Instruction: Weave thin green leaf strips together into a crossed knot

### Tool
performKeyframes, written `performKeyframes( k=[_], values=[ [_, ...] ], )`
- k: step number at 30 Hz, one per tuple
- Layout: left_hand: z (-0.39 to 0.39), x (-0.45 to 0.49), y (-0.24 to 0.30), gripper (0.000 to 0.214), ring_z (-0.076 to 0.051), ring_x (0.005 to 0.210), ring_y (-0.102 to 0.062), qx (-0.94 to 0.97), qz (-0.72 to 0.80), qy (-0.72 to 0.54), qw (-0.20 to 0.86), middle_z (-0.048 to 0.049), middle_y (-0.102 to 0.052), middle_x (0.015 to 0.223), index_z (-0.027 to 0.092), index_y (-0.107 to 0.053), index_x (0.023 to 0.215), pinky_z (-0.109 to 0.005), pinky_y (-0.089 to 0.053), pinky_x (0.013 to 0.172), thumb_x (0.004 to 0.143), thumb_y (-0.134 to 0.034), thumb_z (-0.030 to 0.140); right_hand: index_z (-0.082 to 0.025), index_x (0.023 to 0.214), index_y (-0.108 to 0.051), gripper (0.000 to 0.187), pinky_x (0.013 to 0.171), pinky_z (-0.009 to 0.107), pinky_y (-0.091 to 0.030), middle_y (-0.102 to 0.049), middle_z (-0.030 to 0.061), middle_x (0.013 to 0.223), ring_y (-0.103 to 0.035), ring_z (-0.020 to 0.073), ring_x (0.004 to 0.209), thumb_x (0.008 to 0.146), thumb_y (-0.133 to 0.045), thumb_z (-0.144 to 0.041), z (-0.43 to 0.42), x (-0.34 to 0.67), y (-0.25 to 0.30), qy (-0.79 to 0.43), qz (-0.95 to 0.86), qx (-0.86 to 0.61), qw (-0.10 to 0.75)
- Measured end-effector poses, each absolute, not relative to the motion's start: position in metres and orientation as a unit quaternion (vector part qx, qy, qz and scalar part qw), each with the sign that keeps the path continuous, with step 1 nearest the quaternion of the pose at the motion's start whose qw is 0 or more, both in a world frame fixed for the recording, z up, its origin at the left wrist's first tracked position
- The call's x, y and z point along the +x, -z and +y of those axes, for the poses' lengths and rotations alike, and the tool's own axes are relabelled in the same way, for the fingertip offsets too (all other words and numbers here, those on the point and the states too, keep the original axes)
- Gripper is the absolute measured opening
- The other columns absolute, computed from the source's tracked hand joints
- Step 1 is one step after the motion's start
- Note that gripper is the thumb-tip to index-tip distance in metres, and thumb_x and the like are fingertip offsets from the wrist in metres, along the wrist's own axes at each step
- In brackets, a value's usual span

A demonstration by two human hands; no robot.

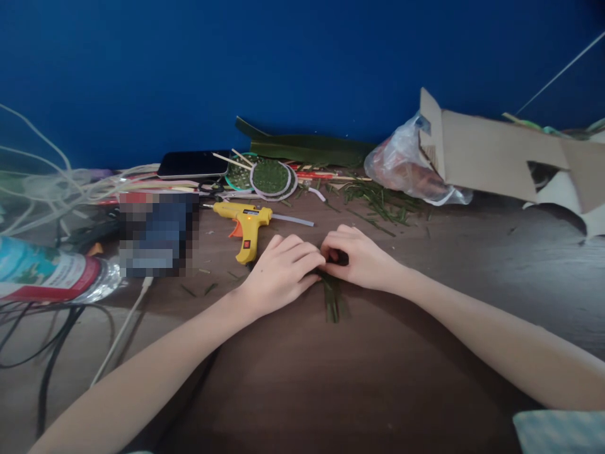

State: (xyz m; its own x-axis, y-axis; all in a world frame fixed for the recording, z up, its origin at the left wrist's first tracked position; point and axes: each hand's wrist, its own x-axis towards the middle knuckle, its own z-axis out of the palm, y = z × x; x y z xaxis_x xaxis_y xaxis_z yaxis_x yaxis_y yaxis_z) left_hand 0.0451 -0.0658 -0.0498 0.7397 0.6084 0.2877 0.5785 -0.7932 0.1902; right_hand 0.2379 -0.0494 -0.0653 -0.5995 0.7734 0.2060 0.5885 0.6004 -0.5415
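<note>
My left hand (281,272) and my right hand (360,257) meet at the middle of the brown table (331,378), both with fingers curled in. Between them they pinch a small bundle of thin green leaf strips (331,301) whose free ends lie flat on the table toward me. A dark bit shows inside my right fingers; I cannot make out what it is. A yellow hot glue gun (246,228) with an orange trigger lies just left of and behind my left hand.
Behind the hands lie round green-covered discs (269,177), a black phone (193,164), long green leaves (307,149) and scattered leaf cuttings (378,203). A plastic bag (406,165) and cardboard (496,154) sit at the right, a bottle (47,277) and cables (57,353) at the left.
</note>
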Motion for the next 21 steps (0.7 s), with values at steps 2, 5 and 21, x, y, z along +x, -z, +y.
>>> performKeyframes(
  k=[2, 5, 21],
  values=[
    [-0.066, 0.045, 0.05, 0.003, -0.016, 0.083, -0.05, 0.932, 0.309, -0.179, 0.061, 0.0006, -0.064, 0.087, 0.019, -0.056, 0.083, -0.03, -0.029, 0.071, 0.084, -0.054, 0.019, -0.018, 0.068, -0.051, 0.009, 0.064, 0.026, -0.028, -0.05, -0.0017, 0.065, -0.042, 0.0133, 0.068, 0.074, -0.058, -0.016, -0.049, 0.238, 0.065, -0.217, -0.869, -0.392, 0.211],
    [-0.065, 0.045, 0.051, 0.006, -0.015, 0.08, -0.051, 0.923, 0.321, -0.187, 0.102, 0.0026, -0.063, 0.079, 0.02, -0.056, 0.08, -0.029, -0.03, 0.071, 0.085, -0.054, 0.02, -0.018, 0.068, -0.052, 0.009, 0.065, 0.027, -0.028, -0.05, -0.0021, 0.065, -0.042, 0.0133, 0.068, 0.073, -0.059, -0.016, -0.049, 0.238, 0.064, -0.221, -0.867, -0.395, 0.208],
    [-0.058, 0.046, 0.047, 0.006, -0.014, 0.078, -0.053, 0.892, 0.382, -0.154, 0.185, 0.0024, -0.06, 0.08, 0.019, -0.054, 0.086, -0.027, -0.031, 0.073, 0.087, -0.049, 0.018, -0.015, 0.065, -0.059, 0.021, 0.059, 0.024, -0.035, -0.053, -0.0004, 0.061, -0.045, 0.0101, 0.058, 0.081, -0.052, -0.028, -0.067, 0.238, 0.022, -0.408, -0.84, -0.327, 0.146]
  ],
)
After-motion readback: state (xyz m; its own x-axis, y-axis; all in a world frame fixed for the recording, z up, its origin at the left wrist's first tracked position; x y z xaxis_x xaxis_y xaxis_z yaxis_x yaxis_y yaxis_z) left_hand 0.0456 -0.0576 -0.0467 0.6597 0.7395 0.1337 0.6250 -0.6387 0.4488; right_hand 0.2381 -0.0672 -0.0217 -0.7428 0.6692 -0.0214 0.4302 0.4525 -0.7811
